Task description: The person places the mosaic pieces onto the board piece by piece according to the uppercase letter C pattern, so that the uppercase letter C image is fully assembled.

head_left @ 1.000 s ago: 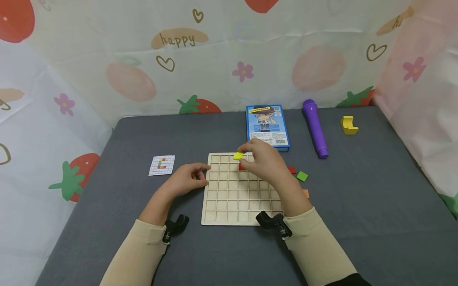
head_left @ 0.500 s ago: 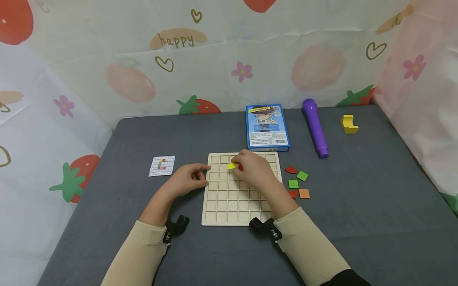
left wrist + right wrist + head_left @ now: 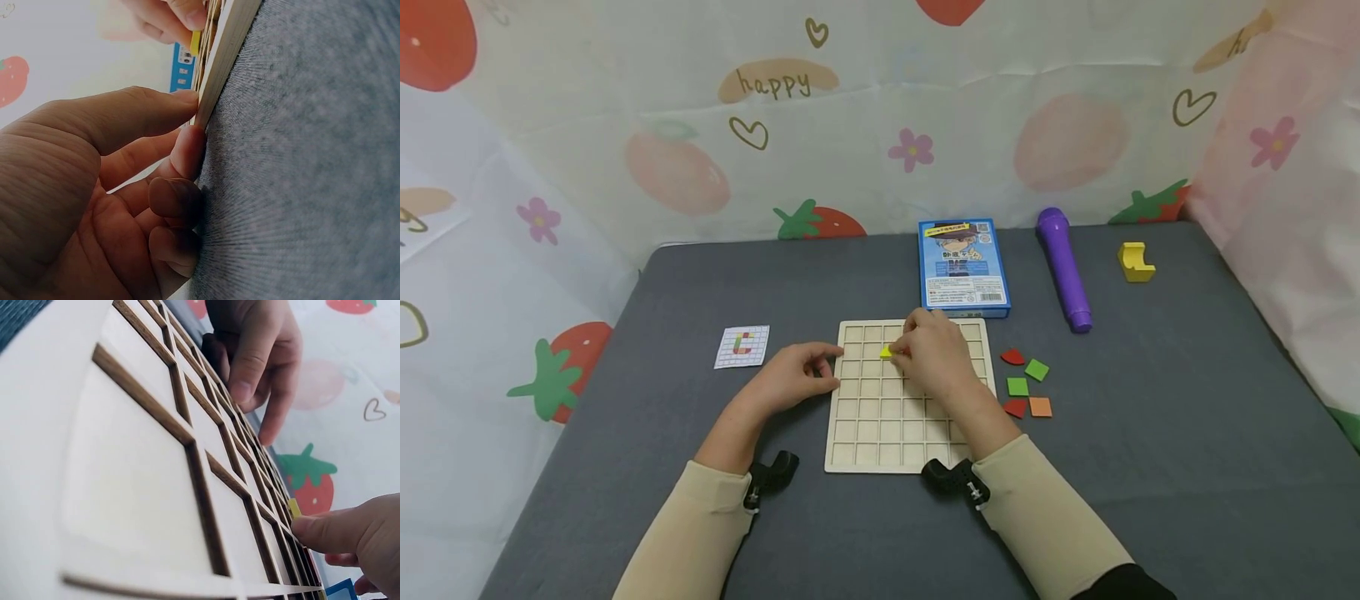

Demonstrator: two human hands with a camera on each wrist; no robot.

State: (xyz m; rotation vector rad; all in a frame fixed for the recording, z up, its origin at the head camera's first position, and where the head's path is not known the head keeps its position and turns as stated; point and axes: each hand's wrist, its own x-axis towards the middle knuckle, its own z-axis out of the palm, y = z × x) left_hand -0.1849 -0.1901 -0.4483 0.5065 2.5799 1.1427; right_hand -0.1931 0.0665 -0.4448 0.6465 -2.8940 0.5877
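Along the left edge of a wooden grid board [image 3: 870, 408], the thumb and index finger of my left hand [image 3: 793, 371] rest apart from each other. Its other fingers bend loosely against the cloth in the left wrist view. My right hand [image 3: 934, 350] reaches over the board's upper part and pinches a small yellow tile [image 3: 886, 352] between thumb and fingers. The right wrist view has the yellow tile [image 3: 294, 507] tilted up at the thumb tip, at the grid. My right hand hides the board squares beneath it.
Right of the board lie red pieces [image 3: 1012, 357], green squares [image 3: 1017, 387] and an orange square [image 3: 1041, 407]. A pattern card [image 3: 742, 347] lies left. Behind are a blue box [image 3: 964, 267], a purple tube-shaped object [image 3: 1064, 271] and a yellow block [image 3: 1136, 262].
My right hand has moved left and toward me with the yellow tile, then stayed over nearly the same spot as the tile turned slightly. My left hand has kept its place at the board's edge.
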